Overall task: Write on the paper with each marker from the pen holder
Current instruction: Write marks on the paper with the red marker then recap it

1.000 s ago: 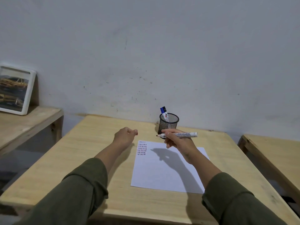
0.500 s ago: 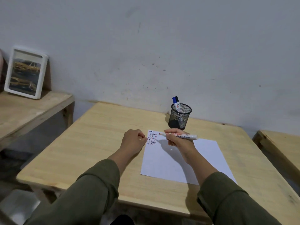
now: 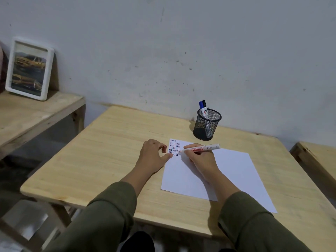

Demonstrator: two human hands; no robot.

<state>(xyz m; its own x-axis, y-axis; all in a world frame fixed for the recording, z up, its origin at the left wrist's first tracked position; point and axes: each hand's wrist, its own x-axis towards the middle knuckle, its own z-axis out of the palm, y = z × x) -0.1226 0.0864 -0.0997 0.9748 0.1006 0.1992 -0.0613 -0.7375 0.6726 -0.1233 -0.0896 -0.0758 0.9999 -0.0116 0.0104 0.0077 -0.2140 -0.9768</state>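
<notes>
A white sheet of paper (image 3: 231, 171) lies on the wooden table (image 3: 112, 142), with rows of short coloured marks (image 3: 174, 147) in its top left corner. My right hand (image 3: 200, 159) grips an uncapped white marker with red lettering (image 3: 201, 148), its tip touching the paper beside the marks. My left hand (image 3: 154, 157) rests at the paper's left edge, thumb on the sheet, fingers curled; a small red piece shows at its fingertips. A black mesh pen holder (image 3: 207, 124) stands behind the paper with a blue-capped marker (image 3: 202, 108) and a black-capped marker (image 3: 204, 104) in it.
A white framed picture (image 3: 29, 70) leans against the wall on a lower wooden bench (image 3: 32, 113) at the left. Another wooden surface (image 3: 318, 153) sits at the right edge. The wall (image 3: 181, 51) rises directly behind the table.
My right hand has come down with the marker until its tip meets the paper. My left hand has settled on the paper's left edge. The view has tilted downward.
</notes>
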